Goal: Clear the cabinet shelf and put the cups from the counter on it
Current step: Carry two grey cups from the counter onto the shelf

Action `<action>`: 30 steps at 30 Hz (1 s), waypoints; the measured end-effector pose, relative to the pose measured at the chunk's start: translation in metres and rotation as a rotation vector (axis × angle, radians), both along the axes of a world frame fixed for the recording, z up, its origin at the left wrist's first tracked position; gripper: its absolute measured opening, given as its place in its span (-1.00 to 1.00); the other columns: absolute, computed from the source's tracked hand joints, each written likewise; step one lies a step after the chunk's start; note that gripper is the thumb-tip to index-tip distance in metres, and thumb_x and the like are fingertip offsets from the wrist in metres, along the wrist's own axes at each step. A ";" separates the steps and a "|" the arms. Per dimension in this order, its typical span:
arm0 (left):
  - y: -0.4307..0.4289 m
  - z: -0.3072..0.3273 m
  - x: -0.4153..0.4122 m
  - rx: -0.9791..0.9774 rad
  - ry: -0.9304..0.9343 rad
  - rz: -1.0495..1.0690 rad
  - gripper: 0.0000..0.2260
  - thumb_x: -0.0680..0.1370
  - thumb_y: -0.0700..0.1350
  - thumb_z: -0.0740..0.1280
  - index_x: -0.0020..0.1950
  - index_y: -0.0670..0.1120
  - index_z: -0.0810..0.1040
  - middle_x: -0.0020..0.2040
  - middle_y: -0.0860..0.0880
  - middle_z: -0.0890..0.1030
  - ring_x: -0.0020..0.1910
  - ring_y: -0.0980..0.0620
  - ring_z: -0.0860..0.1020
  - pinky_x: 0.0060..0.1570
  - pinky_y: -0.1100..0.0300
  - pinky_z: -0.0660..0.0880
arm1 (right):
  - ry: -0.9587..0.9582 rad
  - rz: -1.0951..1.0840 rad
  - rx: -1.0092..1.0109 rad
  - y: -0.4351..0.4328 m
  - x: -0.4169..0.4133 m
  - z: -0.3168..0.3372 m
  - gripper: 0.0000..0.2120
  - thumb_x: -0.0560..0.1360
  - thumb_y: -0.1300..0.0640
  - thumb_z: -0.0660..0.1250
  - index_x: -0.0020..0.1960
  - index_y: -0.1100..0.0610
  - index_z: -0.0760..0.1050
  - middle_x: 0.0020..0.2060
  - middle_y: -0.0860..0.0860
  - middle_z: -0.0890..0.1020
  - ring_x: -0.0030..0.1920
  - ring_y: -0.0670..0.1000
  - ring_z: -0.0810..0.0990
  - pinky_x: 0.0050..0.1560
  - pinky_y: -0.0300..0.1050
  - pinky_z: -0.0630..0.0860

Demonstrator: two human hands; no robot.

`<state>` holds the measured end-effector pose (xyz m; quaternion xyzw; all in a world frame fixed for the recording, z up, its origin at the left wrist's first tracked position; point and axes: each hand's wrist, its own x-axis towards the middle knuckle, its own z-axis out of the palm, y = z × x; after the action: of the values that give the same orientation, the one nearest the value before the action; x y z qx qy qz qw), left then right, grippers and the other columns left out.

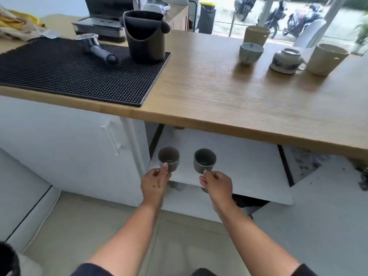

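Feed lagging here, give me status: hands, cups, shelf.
Left hand holds left grey cup, right hand right grey cup, both over shelf. Four cups on counter.

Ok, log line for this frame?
left hand: holds left grey cup | right hand: holds right grey cup | over white shelf | four cups on counter

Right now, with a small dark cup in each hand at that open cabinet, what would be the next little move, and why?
Probably lift both off the white shelf and up to the counter. The left hand pinches one grey cup, the right hand the other grey cup; the shelf must be cleared before the four pale cups go in.
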<state>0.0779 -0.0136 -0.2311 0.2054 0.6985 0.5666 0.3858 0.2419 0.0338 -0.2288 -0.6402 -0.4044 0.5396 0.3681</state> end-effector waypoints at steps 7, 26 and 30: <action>0.059 -0.056 -0.026 -0.117 0.215 0.004 -0.57 0.53 0.18 0.32 -0.26 -0.17 0.66 -0.27 -0.12 0.69 -0.22 -0.06 0.61 -0.12 0.10 0.52 | 0.131 -0.026 0.084 0.064 -0.025 -0.057 -0.81 0.50 0.16 0.40 -0.22 0.26 0.59 -0.26 0.11 0.71 -0.16 0.01 0.72 0.10 0.03 0.63; 0.141 -0.103 -0.069 0.027 0.272 -0.148 -0.48 0.40 0.31 0.29 -0.01 -0.14 0.56 -0.13 -0.12 0.66 -0.16 -0.07 0.63 0.11 -0.01 0.56 | -0.028 0.146 0.373 0.145 -0.040 -0.105 -0.77 0.54 0.06 0.36 -0.13 0.23 0.58 -0.28 0.10 0.69 -0.24 0.02 0.72 -0.09 -0.07 0.67; 0.131 -0.111 -0.065 -0.031 0.488 -0.150 -0.29 0.30 0.34 0.44 0.21 -0.12 0.42 0.03 0.03 0.56 -0.02 0.01 0.53 0.07 0.18 0.44 | -0.328 0.131 0.499 0.165 -0.016 -0.102 -0.77 0.54 0.18 0.24 0.18 0.14 0.49 -0.03 0.07 0.65 -0.09 0.03 0.65 0.01 0.03 0.63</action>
<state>0.0133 0.1176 -0.3423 0.3815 0.7625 0.4591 0.2497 0.2255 0.1984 -0.3311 -0.5813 -0.6187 0.3357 0.4082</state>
